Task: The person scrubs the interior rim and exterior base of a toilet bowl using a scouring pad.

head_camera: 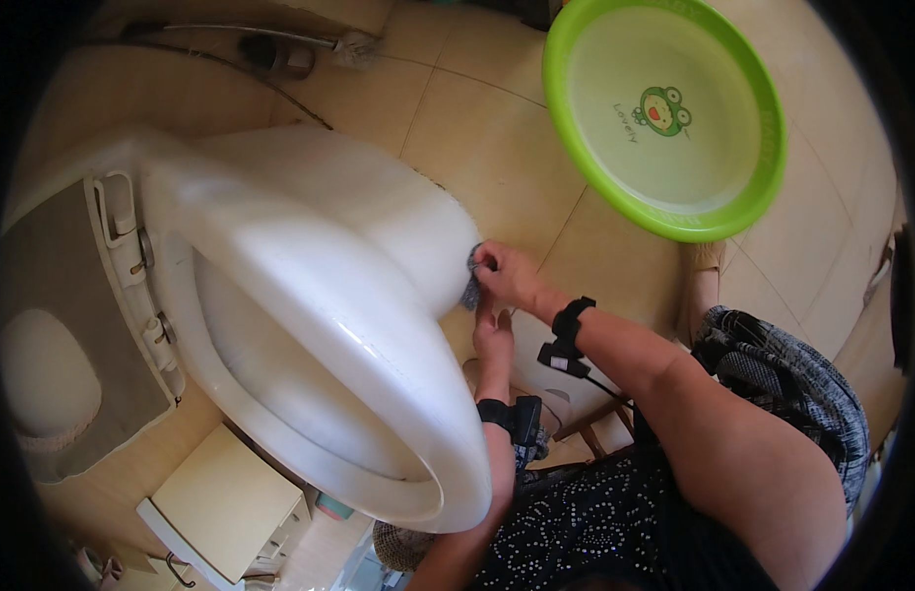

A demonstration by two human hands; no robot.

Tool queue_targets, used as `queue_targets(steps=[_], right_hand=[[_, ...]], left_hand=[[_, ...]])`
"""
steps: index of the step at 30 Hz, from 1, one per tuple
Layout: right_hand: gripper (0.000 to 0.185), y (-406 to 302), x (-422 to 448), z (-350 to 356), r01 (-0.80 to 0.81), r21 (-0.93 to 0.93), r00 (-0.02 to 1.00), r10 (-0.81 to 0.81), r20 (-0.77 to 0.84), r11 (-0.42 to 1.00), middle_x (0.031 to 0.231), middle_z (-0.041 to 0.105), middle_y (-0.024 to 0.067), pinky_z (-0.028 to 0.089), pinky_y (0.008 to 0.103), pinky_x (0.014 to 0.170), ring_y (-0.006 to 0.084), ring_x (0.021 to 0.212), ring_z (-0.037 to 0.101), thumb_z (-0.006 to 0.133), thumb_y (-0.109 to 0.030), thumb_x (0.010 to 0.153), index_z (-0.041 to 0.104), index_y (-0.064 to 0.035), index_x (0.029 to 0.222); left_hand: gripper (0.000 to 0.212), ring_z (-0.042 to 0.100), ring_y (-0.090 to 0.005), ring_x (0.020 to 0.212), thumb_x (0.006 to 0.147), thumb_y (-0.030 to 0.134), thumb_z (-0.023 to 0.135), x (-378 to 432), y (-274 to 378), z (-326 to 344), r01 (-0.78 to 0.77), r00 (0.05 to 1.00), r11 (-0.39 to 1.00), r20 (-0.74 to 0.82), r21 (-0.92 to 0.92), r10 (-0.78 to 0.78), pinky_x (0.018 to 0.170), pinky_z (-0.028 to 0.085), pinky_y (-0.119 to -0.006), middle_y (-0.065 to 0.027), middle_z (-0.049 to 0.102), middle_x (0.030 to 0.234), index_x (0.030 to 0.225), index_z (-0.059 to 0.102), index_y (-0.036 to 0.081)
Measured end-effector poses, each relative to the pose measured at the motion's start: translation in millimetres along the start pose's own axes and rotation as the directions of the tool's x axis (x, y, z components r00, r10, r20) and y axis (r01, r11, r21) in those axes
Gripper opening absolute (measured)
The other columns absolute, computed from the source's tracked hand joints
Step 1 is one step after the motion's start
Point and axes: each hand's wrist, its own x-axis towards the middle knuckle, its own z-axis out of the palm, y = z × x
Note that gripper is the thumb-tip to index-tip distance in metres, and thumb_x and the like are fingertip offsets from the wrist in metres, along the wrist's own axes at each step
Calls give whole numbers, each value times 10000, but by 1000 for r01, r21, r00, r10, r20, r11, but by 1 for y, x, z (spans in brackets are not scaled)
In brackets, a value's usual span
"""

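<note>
My right hand pinches a grey scrubbing pad against the rounded foot of a white ceramic toilet, close to the floor. Just below it is my left hand, one finger reaching up towards the pad. Its fingertips are partly hidden, so I cannot tell whether it grips the pad too. The toilet bowl's rim bulges out over my left forearm. Both wrists carry black straps with small devices.
A green-rimmed plastic basin holding water stands at the upper right. A toilet brush lies by the wall. The toilet's raised seat or lid is at left, above a small cabinet. Wooden stool legs show beside me.
</note>
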Motion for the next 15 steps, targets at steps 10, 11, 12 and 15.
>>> queue_targets(steps=[10, 11, 12, 15], right_hand=[[149, 38, 8, -15, 73, 151, 990, -52, -135, 986, 799, 531, 34, 450, 293, 673, 143, 741, 504, 602, 28, 784, 511, -60, 863], [165, 25, 3, -19, 6, 154, 997, 5, -74, 988, 777, 514, 2, 443, 265, 668, 107, 740, 480, 609, 38, 782, 509, -66, 863], [176, -6, -2, 11, 116, 258, 992, -125, 18, 959, 789, 515, 9, 446, 262, 664, 108, 745, 486, 611, 45, 776, 509, -64, 869], [156, -92, -56, 47, 278, 273, 929, -330, 168, 921, 817, 514, 28, 459, 266, 661, 111, 749, 501, 579, 57, 776, 489, -53, 838]], left_hand=[[351, 512, -138, 1074, 938, 91, 513, 3, 2, 22, 185, 978, 903, -18, -389, -208, 954, 386, -271, -44, 564, 1204, 1268, 499, -26], [351, 512, -138, 1074, 938, 91, 513, 9, -23, 30, 192, 978, 902, -2, -386, -209, 954, 386, -271, -44, 564, 1204, 1268, 499, -26], [389, 521, -136, 1089, 919, 108, 542, 18, -72, 8, 98, 993, 995, -68, 12, -97, 956, 373, -254, -55, 580, 1210, 1290, 494, 3], [429, 536, -138, 1097, 900, 123, 570, 29, -126, -19, 38, 995, 995, -97, 97, -29, 942, 373, -239, -65, 597, 1210, 1311, 488, 32]])
